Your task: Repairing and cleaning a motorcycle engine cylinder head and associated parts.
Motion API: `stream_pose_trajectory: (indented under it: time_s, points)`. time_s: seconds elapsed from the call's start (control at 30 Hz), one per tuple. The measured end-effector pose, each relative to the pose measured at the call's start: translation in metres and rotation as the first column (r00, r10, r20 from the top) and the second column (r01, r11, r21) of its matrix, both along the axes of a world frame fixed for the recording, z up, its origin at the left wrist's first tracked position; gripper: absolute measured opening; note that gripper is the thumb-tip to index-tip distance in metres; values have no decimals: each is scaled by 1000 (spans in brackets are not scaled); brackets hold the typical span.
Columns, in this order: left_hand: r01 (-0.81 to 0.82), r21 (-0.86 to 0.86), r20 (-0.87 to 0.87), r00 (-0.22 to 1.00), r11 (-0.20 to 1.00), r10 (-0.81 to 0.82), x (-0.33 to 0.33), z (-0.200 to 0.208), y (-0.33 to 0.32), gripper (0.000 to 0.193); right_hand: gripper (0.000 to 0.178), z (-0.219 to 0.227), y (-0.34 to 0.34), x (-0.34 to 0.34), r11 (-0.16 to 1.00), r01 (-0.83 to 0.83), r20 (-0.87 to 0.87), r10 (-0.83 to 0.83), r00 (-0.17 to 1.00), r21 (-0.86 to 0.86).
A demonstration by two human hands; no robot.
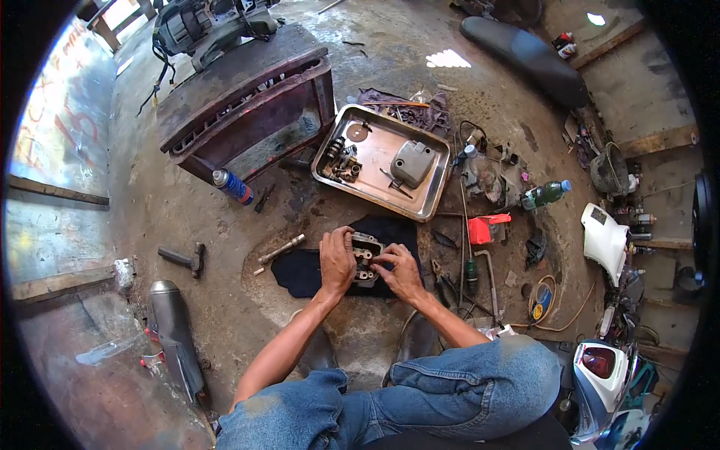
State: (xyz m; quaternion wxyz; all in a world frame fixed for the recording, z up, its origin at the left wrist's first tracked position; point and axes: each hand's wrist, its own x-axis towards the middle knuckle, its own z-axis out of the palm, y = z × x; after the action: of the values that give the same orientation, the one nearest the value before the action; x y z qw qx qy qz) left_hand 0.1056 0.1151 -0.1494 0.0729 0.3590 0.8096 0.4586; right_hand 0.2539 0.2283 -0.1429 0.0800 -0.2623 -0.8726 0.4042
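A grey metal engine part, apparently a cylinder head (365, 255), rests on a dark cloth (298, 271) on the floor between my feet. Wrapped round its left side, my left hand (336, 262) steadies it. My right hand (402, 273) is pinched at the part's right side, the fingertips reaching into it; whatever they hold is too small to make out. Just beyond lies a metal tray (371, 166) with a grey engine cover (412, 163), several dark mechanical parts (343, 161) and a round disc (358, 133) in it.
To the left are a hammer (184, 259), an exhaust muffler (174, 330), a blue spray can (232, 187) and a metal rod (282, 249). On the right lie a red box (481, 230), a green bottle (546, 195), a screwdriver (471, 271) and a bent wrench (489, 281). A motorcycle seat (525, 56) lies farther back.
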Motion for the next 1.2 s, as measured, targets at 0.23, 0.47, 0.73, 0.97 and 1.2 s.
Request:
stream_pose_trajectory:
  time_s: [0.23,0.47,0.73,0.97,1.2]
  points:
    - [-35,-20,29,999,999,36,1,-1,4,21,18,-4,2,-2,1000,-14,-1,14,1000,-10]
    - [-42,-25,13,999,999,42,2,-3,6,21,17,-4,-3,-3,1000,17,-10,-17,1000,1]
    - [-55,-54,21,998,997,57,4,0,9,22,17,3,1,-7,999,-10,34,11,999,-30]
    - [-34,-14,16,999,999,34,2,-4,6,24,14,3,-9,-11,998,44,24,-45,999,48]
    - [-210,112,509,851,971,126,-15,2,-21,27,14,0,-2,6,959,238,40,-235,971,-157]
